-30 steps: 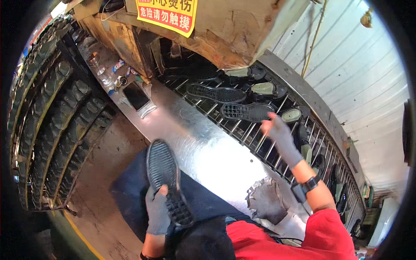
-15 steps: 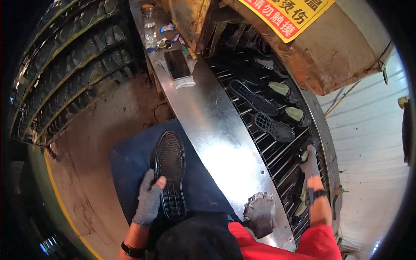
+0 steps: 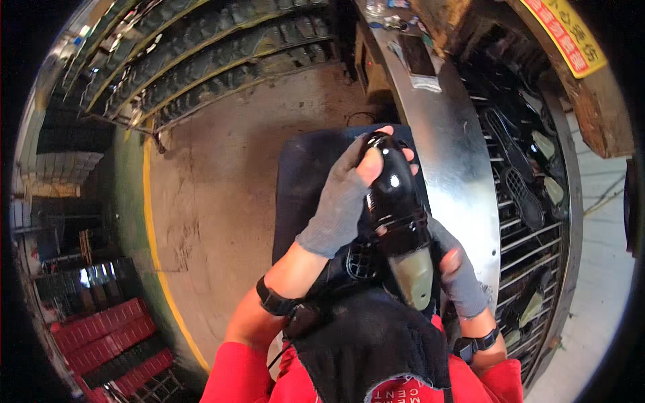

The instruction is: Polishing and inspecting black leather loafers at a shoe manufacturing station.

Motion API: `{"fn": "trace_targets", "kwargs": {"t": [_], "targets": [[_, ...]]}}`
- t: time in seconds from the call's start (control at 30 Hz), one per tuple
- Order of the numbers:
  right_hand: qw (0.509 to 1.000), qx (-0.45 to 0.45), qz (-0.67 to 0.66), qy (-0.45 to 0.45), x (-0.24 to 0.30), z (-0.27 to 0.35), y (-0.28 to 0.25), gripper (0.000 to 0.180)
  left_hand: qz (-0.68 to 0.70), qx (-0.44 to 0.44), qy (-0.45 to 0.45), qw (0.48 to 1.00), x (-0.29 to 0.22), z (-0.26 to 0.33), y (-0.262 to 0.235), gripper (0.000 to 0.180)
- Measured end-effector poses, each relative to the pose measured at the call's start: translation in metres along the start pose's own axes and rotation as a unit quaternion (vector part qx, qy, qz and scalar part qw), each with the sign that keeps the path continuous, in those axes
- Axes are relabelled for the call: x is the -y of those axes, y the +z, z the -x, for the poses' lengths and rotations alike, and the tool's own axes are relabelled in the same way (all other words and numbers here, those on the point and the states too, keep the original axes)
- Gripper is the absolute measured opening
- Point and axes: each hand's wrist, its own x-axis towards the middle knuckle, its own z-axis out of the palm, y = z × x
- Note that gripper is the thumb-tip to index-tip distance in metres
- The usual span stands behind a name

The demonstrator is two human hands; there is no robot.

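Observation:
My left hand (image 3: 341,195), in a grey fingerless glove, is closed around the toe of a glossy black shoe upper (image 3: 396,185) above my lap. A pale green shoe last (image 3: 412,274) sticks out of its heel end, towards me. My right hand (image 3: 461,277), gloved the same way, is closed against the right side near the heel; some of its fingers are hidden behind the shoe. Below and left of the shoe, a black shoe sole (image 3: 361,262) with a grid pattern lies on my dark-clothed lap, mostly covered.
Right of my lap runs a metal ledge (image 3: 457,161) with a phone (image 3: 418,57) at its far end. Beyond it, a roller conveyor (image 3: 531,235) carries black soles (image 3: 521,195) and lasted shoes. Shoe racks (image 3: 222,50) stand far left. Red stacked items (image 3: 111,336) sit at lower left.
My right hand has come from the conveyor to my lap with the lasted shoe. My left hand has left the sole and now grips the shoe's toe. The view has swung left.

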Motion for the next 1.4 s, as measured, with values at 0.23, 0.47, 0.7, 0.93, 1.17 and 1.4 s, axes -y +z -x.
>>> {"fn": "trace_targets", "kwargs": {"t": [0.23, 0.47, 0.7, 0.93, 1.17, 1.4], "targets": [[0.891, 0.08, -0.408, 0.183, -0.007, -0.013, 0.034, 0.084, 0.101, 0.063, -0.009, 0.993, -0.003, 0.028, 0.007, 0.1], [0.723, 0.198, -0.645, 0.149, -0.007, -0.005, 0.022, 0.134, 0.135, 0.025, -0.048, 0.989, 0.011, 0.008, 0.04, 0.098], [0.731, 0.148, -0.651, 0.142, -0.002, 0.005, -0.023, 0.138, -0.773, -0.098, 0.104, 0.618, 0.032, -0.022, -0.045, 0.061], [0.894, -0.062, -0.419, 0.147, 0.032, 0.005, -0.036, 0.124, -0.28, 0.004, -0.05, 0.959, -0.018, -0.03, -0.031, 0.059], [0.854, 0.084, -0.485, 0.168, 0.034, -0.033, 0.034, 0.107, -0.121, 0.05, 0.07, 0.989, -0.041, -0.013, -0.034, 0.061], [0.895, 0.052, -0.421, 0.138, -0.014, -0.048, 0.055, 0.067, -0.098, 0.062, -0.012, 0.993, -0.05, 0.003, -0.027, 0.073]]}}
